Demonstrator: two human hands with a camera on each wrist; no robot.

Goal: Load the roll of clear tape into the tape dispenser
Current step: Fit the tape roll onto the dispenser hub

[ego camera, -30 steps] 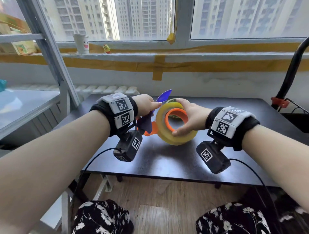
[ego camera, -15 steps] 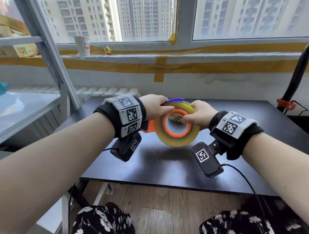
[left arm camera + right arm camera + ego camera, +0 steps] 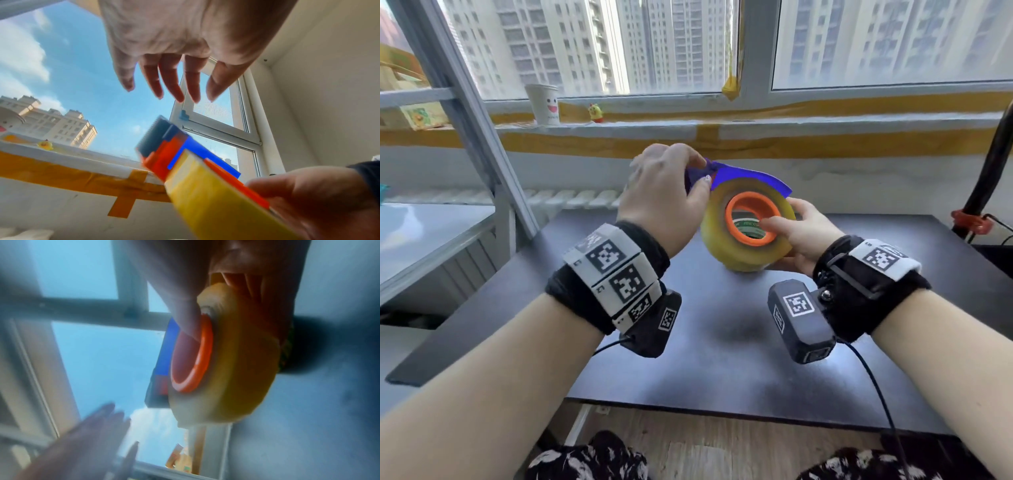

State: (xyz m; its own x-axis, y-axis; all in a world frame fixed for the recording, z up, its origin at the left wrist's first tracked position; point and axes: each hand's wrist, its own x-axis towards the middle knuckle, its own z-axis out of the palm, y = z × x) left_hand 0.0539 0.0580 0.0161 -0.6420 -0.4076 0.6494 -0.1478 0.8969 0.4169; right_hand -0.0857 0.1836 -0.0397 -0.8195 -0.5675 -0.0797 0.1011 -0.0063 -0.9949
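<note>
The roll of tape (image 3: 748,229) was seated on the orange hub (image 3: 751,219) of the dispenser (image 3: 750,174), the whole thing held in the air above the black table (image 3: 722,359). The right hand (image 3: 803,236) gripped it from the right side of the roll, thumb hooked into the hub's opening and the other fingers curled round the roll's far side. The left hand (image 3: 664,195) was at the left of the roll, by the dispenser's head; its fingers (image 3: 170,84) hung straight and spread, closed on nothing in the wrist view, and from the head view I could not tell whether a fingertip touched the blue guard. The toothed blade (image 3: 152,134) pointed away from the roll, up toward those fingers.

Judging from this, the roll looked mounted and the loose end not yet threaded. To do that well, I would keep the right hand's hold firm so the roll could not slip off the hub, find the tape's free end with a left fingernail (clear tape hides its edge), peel it toward the head, and lead it sticky side down under the guard to the blade, keeping fingertips off the teeth
</note>
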